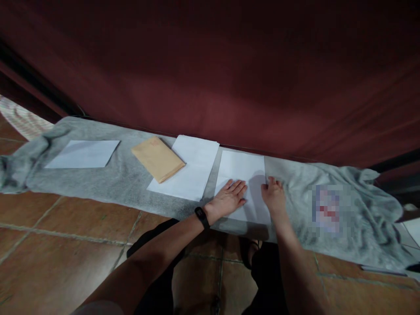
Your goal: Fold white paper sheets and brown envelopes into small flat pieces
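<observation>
A white sheet of paper [243, 164] lies on the grey cloth in front of me. My left hand [229, 200] rests flat on its left half, fingers stretched toward the upper right. At the sheet's right edge is my right hand [274, 194], its thumb near the paper and its fingers partly curled over the cloth; whether it pinches the edge I cannot make out. Left of this sheet lies a stack of white paper [193, 162]. A brown paper envelope [158, 159] overlaps the stack's left side. Farther left is another white sheet [84, 153].
The grey cloth [124, 183] covers a long, narrow surface and is bunched at both ends. A dark red upright surface [210, 87] runs along its back. A blurred-out patch [328, 211] lies on the cloth at right. Brown floor tiles [65, 253] show below.
</observation>
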Demonstrator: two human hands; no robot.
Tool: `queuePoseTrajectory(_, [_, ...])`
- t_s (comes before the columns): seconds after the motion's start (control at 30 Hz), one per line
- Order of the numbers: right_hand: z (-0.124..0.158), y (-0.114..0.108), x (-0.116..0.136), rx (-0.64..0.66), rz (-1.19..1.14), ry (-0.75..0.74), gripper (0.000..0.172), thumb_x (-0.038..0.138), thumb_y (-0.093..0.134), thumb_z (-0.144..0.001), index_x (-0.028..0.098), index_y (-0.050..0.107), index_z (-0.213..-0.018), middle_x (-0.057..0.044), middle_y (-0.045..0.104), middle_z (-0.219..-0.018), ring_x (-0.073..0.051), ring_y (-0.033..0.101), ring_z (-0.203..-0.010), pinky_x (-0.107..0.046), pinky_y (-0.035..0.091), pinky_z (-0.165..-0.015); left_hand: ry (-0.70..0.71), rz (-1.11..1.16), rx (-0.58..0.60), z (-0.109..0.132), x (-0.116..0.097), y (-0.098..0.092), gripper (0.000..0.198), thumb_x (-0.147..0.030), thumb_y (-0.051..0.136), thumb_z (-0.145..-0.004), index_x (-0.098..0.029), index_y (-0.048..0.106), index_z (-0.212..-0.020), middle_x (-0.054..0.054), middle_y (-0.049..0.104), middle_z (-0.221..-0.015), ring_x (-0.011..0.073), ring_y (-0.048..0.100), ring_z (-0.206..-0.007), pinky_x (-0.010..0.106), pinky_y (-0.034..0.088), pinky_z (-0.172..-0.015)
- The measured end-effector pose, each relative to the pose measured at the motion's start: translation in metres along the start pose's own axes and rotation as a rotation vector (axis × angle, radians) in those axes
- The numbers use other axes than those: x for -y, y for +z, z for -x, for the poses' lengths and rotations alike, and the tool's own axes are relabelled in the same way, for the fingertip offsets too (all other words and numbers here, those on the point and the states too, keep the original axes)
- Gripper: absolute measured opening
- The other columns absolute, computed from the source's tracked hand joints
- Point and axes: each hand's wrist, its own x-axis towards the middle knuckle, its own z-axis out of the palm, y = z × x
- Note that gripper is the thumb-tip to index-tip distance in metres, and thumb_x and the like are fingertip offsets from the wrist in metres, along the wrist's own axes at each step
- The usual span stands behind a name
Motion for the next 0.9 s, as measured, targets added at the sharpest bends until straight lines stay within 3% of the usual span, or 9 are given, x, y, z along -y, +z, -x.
queuePoseTrajectory(0.13, [-0.002,0.006,0.025,-0.06,-0.153,-0.148,0.042,0.027,0.037,-0.1,0.01,0.061,-0.13,-0.018,0.068,-0.125,-0.026,0.06,-0.118,-0.039,0.045,-0.103,-0.099,0.038,-0.067,-0.012,0.007,-0.004,0.053,-0.032,0.032,-0.105,-0.007,0.04,-0.151,0.017,0.037,-0.161,0.024,0.03,-0.152,0.042,0.02,-0.125])
queuePoseTrajectory(0.3, [0.001,0.03,0.068,0.033,-0.236,-0.372,0.052,0.03,0.022,-0.106,0.012,0.061,-0.135,-0.014,0.06,-0.144,-0.021,0.049,-0.138,-0.039,0.037,-0.115,-0.272,0.053,-0.129,-0.032,0.027,0.006,0.056,-0.023,0.032,-0.101,-0.007,0.035,-0.154,0.018,0.035,-0.161,0.0266,0.025,-0.153,0.048,0.024,-0.124])
queuePoseTrajectory(0.43, [0.0,0.047,0.083,0.02,-0.118,-0.304,0.052,0.034,0.025,-0.108,0.012,0.054,-0.144,-0.014,0.049,-0.154,-0.025,0.041,-0.145,-0.046,0.027,-0.12,-0.354,0.065,-0.147,-0.045,0.042,0.019,0.057,-0.019,0.028,-0.099,-0.018,0.036,-0.155,0.014,0.04,-0.16,0.024,0.028,-0.153,0.051,0.025,-0.123])
queuePoseTrajectory(0.67, [-0.013,0.059,0.079,-0.023,0.025,-0.199,0.05,0.037,0.032,-0.108,0.017,0.046,-0.151,-0.015,0.04,-0.16,-0.029,0.036,-0.148,-0.05,0.024,-0.121,-0.476,0.002,-0.094,-0.051,0.059,0.016,0.058,-0.03,0.028,-0.103,-0.003,0.036,-0.154,0.019,0.032,-0.162,0.028,0.026,-0.153,0.046,0.022,-0.125])
queuePoseTrajectory(0.9, [-0.021,0.054,0.043,-0.093,0.113,-0.091,0.056,0.041,0.035,-0.107,0.013,0.039,-0.155,-0.019,0.039,-0.159,-0.031,0.04,-0.145,-0.051,0.029,-0.118,-0.499,-0.033,-0.113,-0.043,0.074,0.018,0.063,-0.037,0.03,-0.104,0.001,0.036,-0.153,0.021,0.032,-0.161,0.0307,0.028,-0.152,0.047,0.025,-0.124])
